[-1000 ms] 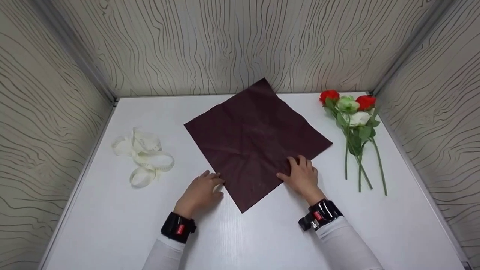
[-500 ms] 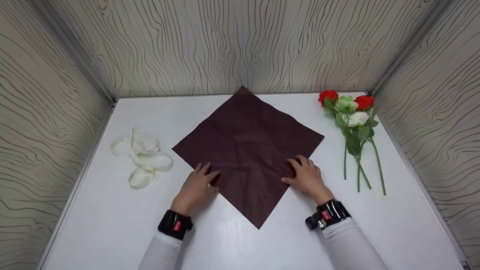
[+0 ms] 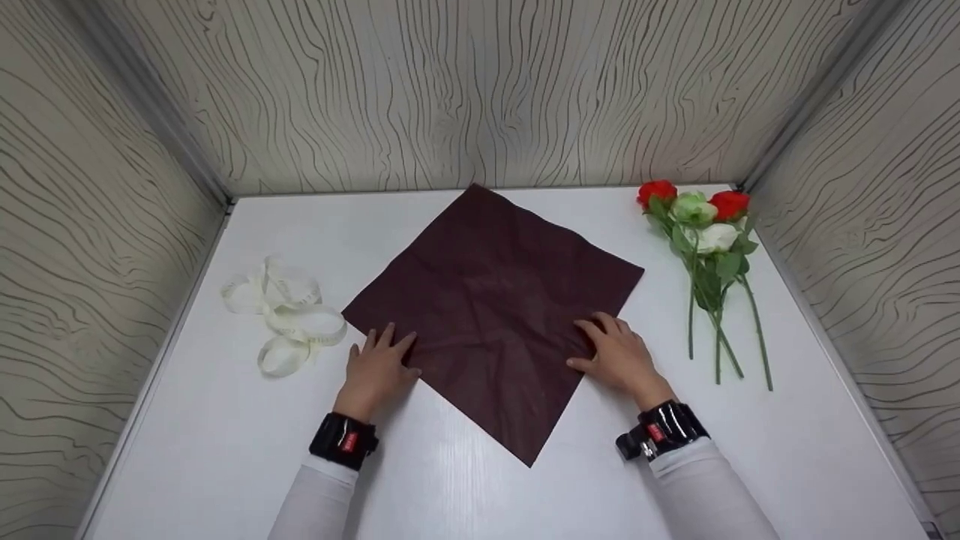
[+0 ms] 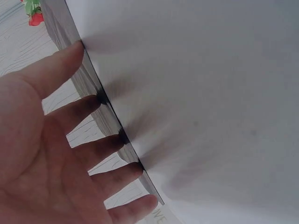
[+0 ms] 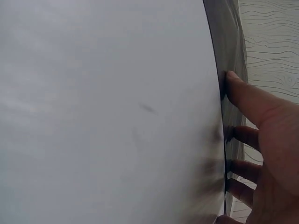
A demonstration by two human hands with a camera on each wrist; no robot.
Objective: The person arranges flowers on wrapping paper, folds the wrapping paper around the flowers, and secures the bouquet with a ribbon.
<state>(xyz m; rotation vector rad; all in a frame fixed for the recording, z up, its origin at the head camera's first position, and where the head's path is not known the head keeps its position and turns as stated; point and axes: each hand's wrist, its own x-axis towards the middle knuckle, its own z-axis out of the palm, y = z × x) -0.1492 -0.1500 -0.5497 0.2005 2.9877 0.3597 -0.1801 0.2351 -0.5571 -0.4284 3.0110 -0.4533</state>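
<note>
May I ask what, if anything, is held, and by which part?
Nothing: the left hand and right hand touch edges of the dark maroon square sheet.

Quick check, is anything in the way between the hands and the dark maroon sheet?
Nothing visible is: the left hand and right hand both touch edges of the dark maroon sheet. The white ribbon lies close by its left corner and the flowers apart on its right, neither in between.
</note>
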